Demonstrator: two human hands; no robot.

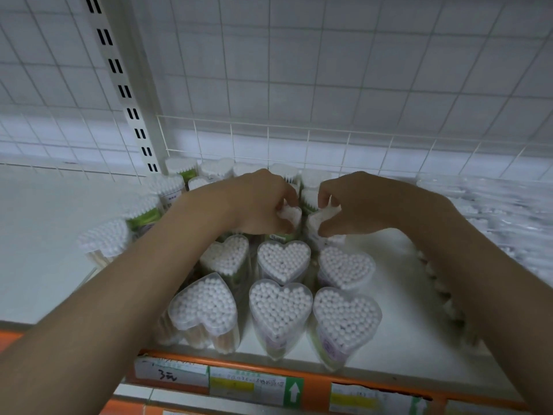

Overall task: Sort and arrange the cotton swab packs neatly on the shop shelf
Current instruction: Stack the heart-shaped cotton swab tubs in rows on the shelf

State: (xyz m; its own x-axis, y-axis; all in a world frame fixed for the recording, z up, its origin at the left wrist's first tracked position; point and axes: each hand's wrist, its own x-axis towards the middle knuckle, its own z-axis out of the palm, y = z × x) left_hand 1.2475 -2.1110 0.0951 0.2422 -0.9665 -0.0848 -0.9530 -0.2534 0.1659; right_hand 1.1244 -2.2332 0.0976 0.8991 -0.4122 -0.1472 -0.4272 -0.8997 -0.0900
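Reaching over a white shelf, both hands work the third row of cotton swab packs. Left hand: fingers curled round the top of one heart-shaped pack. Right hand: thumb and fingers pinching the neighbouring pack, just beside the first. Front stock: six heart-shaped packs standing upright in two rows of three, one at centre front. Further packs run diagonally along the left toward the slotted upright. Wire grid at rear. Price labels on the orange shelf edge.
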